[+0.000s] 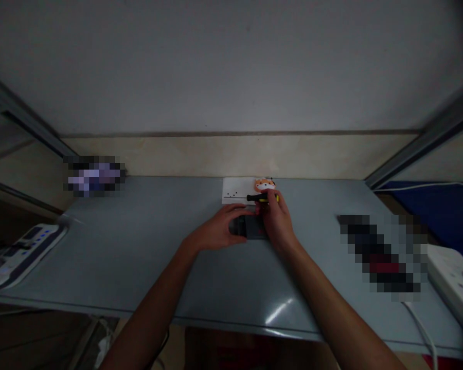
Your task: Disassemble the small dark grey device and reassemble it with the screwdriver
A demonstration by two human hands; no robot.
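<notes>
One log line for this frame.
left hand: holds left end of dark rectangular item | right hand: holds black-yellow screwdriver, shaft pointing left | beyond: white sheet with dark specks

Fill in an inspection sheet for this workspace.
Surface: grey table, glare near the front edge.
Job's things: dark box; screwdriver, its shaft pointing left; white sheet with dark specks and an orange-and-white animal face.
Clutter: pixelated patches left and right, contents unreadable; power strip at the left.
Hands: left hand grips the box; right hand holds the screwdriver.
Cables: white cable, right front.
Surroundings: wall behind; blue surface right.
</notes>
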